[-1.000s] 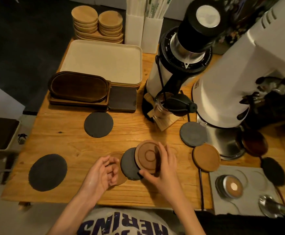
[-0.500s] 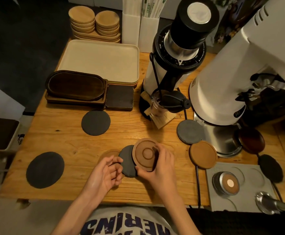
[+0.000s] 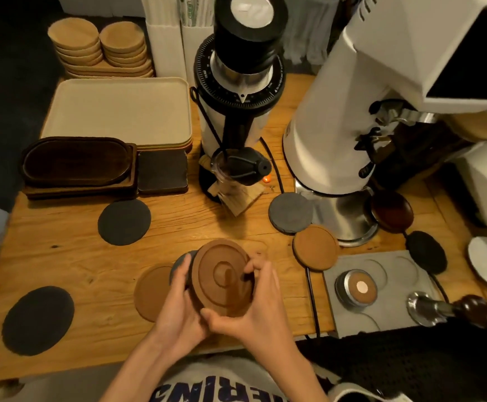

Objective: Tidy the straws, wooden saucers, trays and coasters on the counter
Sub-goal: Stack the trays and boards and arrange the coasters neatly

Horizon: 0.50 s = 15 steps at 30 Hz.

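Both hands hold a round brown wooden coaster [image 3: 222, 277] with ringed grooves, tilted above the counter's front middle. My right hand [image 3: 254, 303] grips its right and lower rim; my left hand [image 3: 181, 303] grips its left side together with a dark grey coaster [image 3: 180, 264] behind it. A flat brown coaster [image 3: 152, 295] lies under my left hand. Other dark coasters lie at the front left [image 3: 38, 320], middle left [image 3: 124, 221] and right [image 3: 426, 255]. A grey coaster [image 3: 290, 214] and a cork-brown coaster [image 3: 315, 247] sit near the grinder base.
Cream trays [image 3: 117, 111], dark oval wooden trays [image 3: 77, 163] and square dark coasters [image 3: 162, 172] are stacked at the back left. Wooden saucers [image 3: 100, 49] and straw holders [image 3: 178, 39] stand behind. Two grinders [image 3: 236, 91] [image 3: 361, 111], a grey tamping mat [image 3: 381, 285] and cables crowd the right.
The grooved coaster rose off the counter and tilted toward me. My left hand moved right from the flat brown coaster and took hold of the grooved and grey coasters.
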{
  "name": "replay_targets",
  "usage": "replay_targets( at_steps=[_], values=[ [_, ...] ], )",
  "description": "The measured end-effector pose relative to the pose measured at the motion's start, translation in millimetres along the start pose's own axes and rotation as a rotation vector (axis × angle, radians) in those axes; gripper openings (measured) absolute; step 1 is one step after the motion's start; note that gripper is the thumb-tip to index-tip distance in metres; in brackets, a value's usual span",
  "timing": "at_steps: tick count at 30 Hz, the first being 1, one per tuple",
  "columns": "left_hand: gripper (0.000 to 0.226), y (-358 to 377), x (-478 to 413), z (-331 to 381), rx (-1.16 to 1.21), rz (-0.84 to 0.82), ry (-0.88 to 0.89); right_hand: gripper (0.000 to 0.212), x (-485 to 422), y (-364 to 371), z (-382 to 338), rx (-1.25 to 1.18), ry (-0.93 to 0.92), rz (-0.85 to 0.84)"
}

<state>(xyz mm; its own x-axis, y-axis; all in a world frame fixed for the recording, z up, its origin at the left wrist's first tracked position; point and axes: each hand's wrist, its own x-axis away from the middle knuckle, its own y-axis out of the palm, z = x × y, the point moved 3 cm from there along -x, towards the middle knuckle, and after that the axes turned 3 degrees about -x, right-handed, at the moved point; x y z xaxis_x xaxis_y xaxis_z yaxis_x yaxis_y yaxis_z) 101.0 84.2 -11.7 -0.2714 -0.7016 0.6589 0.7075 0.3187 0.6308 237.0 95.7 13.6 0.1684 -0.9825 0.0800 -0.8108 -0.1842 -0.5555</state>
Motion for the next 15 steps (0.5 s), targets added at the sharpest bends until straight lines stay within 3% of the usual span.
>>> replay_targets(
  at_steps=[4, 10, 15],
  values=[
    [0.066, 27.2, -15.0, -11.6, 0.042, -0.034, -0.005, 0.074, 11.6, -15.7, 9.9, 0.009, -0.006, -0.026],
    [0.064, 64.9, -37.8, -35.5, 0.033, -0.079, -0.044, 0.085, 21.2, -64.0, 37.3, -0.03, 0.035, 0.001],
    [0.073, 82.2, -46.0, -44.8, 0.104, -0.244, -0.123, 0.062, -12.3, -131.4, 75.2, -0.007, 0.084, 0.331]
  ],
)
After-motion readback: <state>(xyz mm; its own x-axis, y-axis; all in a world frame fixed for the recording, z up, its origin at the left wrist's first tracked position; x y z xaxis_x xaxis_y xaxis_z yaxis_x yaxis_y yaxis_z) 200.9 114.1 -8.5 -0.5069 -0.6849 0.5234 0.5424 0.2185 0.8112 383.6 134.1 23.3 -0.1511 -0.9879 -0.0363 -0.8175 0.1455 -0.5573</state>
